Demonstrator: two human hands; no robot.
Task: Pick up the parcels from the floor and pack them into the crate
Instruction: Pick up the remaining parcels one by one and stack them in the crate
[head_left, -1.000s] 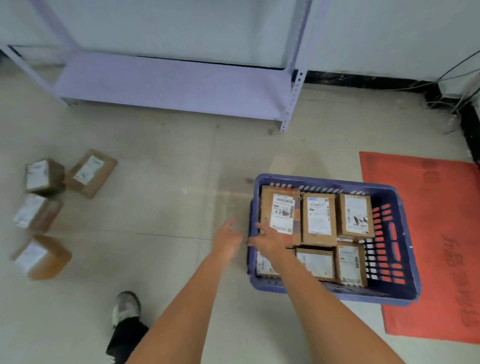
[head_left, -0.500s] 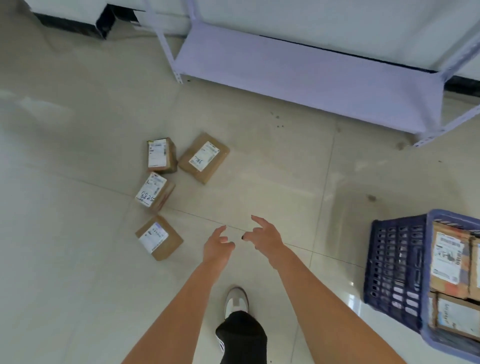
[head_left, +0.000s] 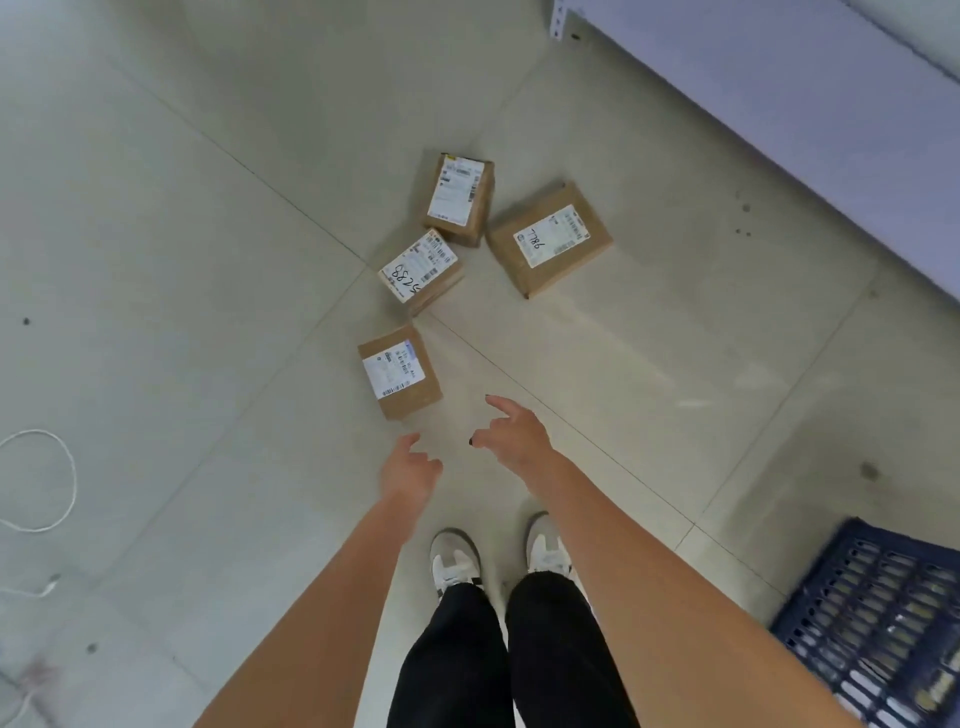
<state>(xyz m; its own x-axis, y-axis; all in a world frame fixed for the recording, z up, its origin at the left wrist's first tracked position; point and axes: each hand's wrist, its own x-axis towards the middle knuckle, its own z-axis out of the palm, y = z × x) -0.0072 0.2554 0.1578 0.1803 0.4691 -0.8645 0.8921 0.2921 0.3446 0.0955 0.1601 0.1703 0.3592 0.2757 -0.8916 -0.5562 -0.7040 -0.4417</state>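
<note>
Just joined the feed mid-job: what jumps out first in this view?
Four brown parcels sit loosely clustered on the tiled floor, the nearest parcel just ahead of both bare hands. The left hand and right hand reach toward it, open and holding nothing. A corner of the blue crate shows at lower right.

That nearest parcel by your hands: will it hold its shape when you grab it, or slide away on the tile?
The nearest parcel is a square-edged cardboard box, so it probably stays stiff when gripped. It lies flat on its broad face, so it is unlikely to roll or tip. The floor tile looks glossy, so a sideways nudge may slide it; both hands gripping opposite sides seems safer.
</note>
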